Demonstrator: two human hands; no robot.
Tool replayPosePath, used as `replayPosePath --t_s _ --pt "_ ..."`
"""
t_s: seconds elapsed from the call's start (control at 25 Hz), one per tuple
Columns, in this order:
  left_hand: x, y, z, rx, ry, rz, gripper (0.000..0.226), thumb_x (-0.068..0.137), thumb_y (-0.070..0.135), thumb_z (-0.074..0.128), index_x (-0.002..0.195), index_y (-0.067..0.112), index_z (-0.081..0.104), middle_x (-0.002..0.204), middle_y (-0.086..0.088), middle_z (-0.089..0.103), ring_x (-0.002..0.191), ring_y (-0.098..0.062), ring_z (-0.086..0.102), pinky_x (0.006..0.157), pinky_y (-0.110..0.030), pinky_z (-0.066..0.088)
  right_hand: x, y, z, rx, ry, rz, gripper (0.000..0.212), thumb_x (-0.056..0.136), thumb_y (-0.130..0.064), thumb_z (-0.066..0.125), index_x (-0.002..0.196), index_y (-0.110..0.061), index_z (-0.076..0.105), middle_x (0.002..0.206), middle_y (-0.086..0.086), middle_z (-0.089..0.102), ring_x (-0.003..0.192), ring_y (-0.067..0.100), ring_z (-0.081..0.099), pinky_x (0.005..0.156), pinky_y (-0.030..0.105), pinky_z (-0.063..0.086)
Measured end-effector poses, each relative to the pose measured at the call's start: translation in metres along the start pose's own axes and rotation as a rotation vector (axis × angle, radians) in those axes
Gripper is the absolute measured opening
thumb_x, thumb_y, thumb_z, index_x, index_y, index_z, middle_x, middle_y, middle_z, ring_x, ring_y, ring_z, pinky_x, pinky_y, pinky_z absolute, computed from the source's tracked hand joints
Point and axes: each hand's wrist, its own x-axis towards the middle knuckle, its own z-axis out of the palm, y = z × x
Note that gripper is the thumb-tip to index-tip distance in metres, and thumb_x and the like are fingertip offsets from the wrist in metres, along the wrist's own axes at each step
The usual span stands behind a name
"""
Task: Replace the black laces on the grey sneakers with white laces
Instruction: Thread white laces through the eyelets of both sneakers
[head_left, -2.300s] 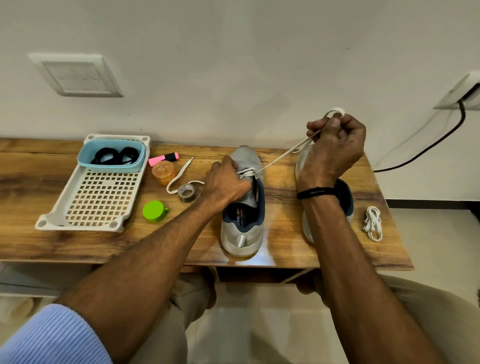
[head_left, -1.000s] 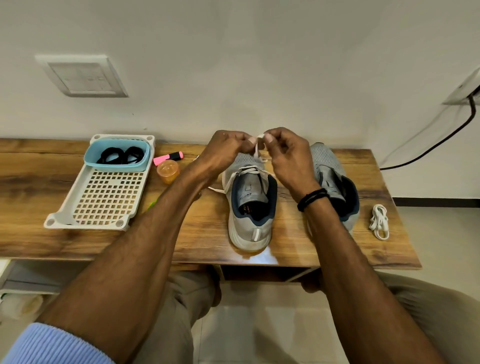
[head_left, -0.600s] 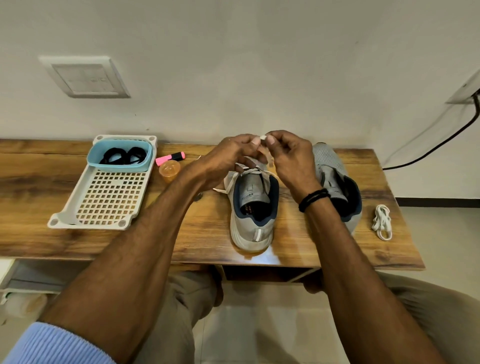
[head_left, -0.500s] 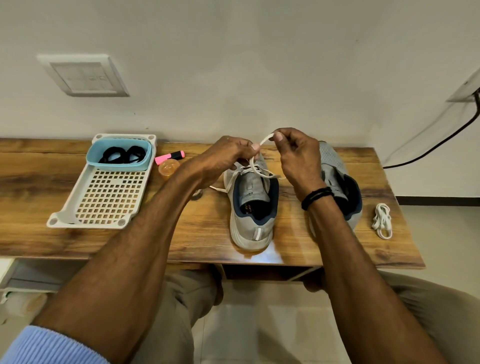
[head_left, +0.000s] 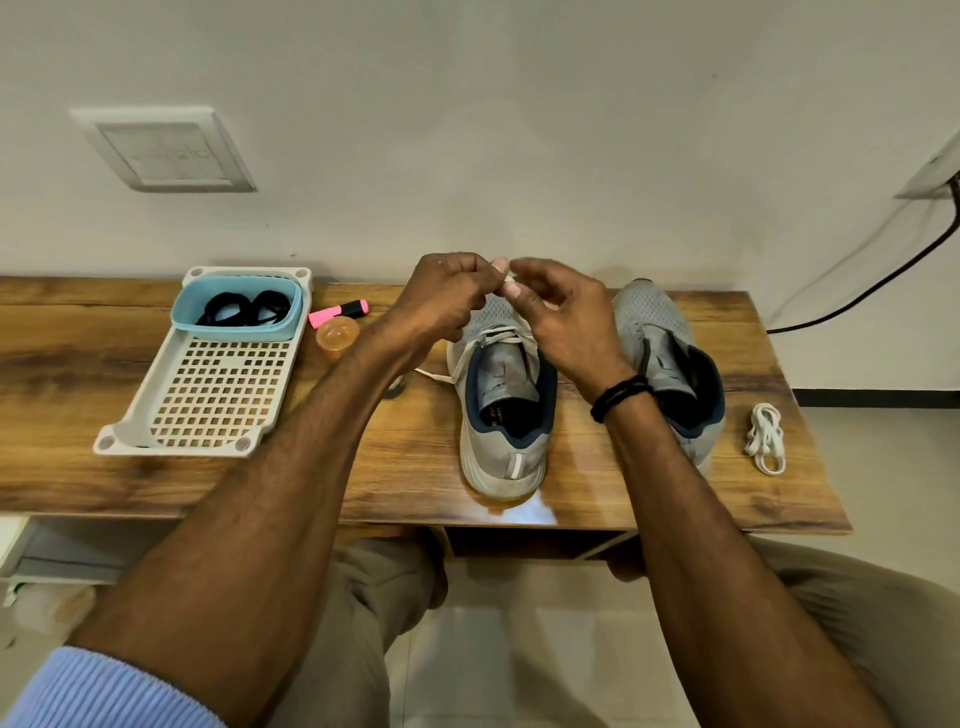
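Two grey sneakers stand side by side on the wooden table, toes to the wall. The left sneaker (head_left: 501, 410) has a white lace (head_left: 496, 335) crossing its lowest eyelets, with one loose end trailing off its left side. My left hand (head_left: 447, 299) and my right hand (head_left: 558, 312) meet above its toe, fingertips pinching the white lace's end between them. The right sneaker (head_left: 670, 364) shows no lace. A bundled white lace (head_left: 765, 439) lies at the table's right end. Two coiled black laces (head_left: 244, 309) sit in a blue tub (head_left: 236, 327).
A white perforated tray (head_left: 208, 395) holds the blue tub at the table's left. A pink highlighter (head_left: 337, 313) and a small orange cup (head_left: 336, 335) lie beside the tray. A black cable (head_left: 883, 275) hangs down the wall at right. The table's front edge is close to my knees.
My right hand came down from pulling the lace taut up and to the right. Both hands now meet above the left sneaker's toe, pinching the lace end.
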Motion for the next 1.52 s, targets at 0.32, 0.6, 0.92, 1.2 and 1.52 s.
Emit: replayPosePath --t_s 0.32,0.6,0.92,1.2,1.52 --pt "0.009 -0.017 -0.006 0.108 0.007 0.001 0.018 0.099 0.016 0.059 0.095 0.007 0.073 0.074 0.0 0.063 0.066 -0.011 0.056 0.061 -0.025 0.048 -0.001 0.003 -0.002 -0.107 0.083 0.016 0.035 0.09 -0.024 0.069 0.124 -0.022 0.066 0.12 -0.004 0.067 0.106 0.005 0.061 0.093 0.024 0.05" --pt "0.001 -0.009 -0.001 -0.01 -0.034 0.075 0.042 0.095 0.006 0.066 0.128 0.008 0.041 0.081 -0.014 0.07 0.066 -0.018 0.065 0.061 -0.028 0.054 0.002 0.009 0.001 -0.073 0.039 0.007 0.023 0.089 -0.017 0.069 0.111 -0.02 0.073 0.105 -0.005 0.074 0.099 0.006 0.067 0.093 0.031 0.054" --pt "-0.004 -0.02 -0.004 0.51 -0.047 -0.16 0.047 0.077 0.047 0.082 0.097 0.006 0.07 0.08 -0.01 0.073 0.071 -0.02 0.068 0.073 -0.037 0.058 0.003 0.021 0.011 -0.102 0.042 0.155 0.01 0.094 -0.018 0.059 0.098 -0.018 0.069 0.087 -0.008 0.069 0.089 0.011 0.066 0.088 0.039 0.055" --pt "0.0 -0.037 -0.003 0.149 0.054 -0.358 0.006 0.09 0.003 0.071 0.093 -0.002 0.072 0.099 -0.02 0.073 0.094 -0.03 0.07 0.078 -0.043 0.061 0.002 0.022 0.012 -0.374 -0.085 0.127 0.012 0.09 -0.024 0.067 0.099 -0.02 0.076 0.107 -0.003 0.073 0.104 0.012 0.064 0.083 0.018 0.043" --pt "0.009 -0.048 -0.005 0.031 0.06 -0.472 0.016 0.093 -0.006 0.06 0.099 -0.001 0.073 0.109 -0.018 0.071 0.106 -0.03 0.067 0.082 -0.042 0.06 -0.003 0.029 0.024 -0.486 -0.123 0.072 0.019 0.09 -0.029 0.063 0.103 -0.025 0.077 0.104 -0.002 0.075 0.099 0.018 0.065 0.081 0.026 0.048"
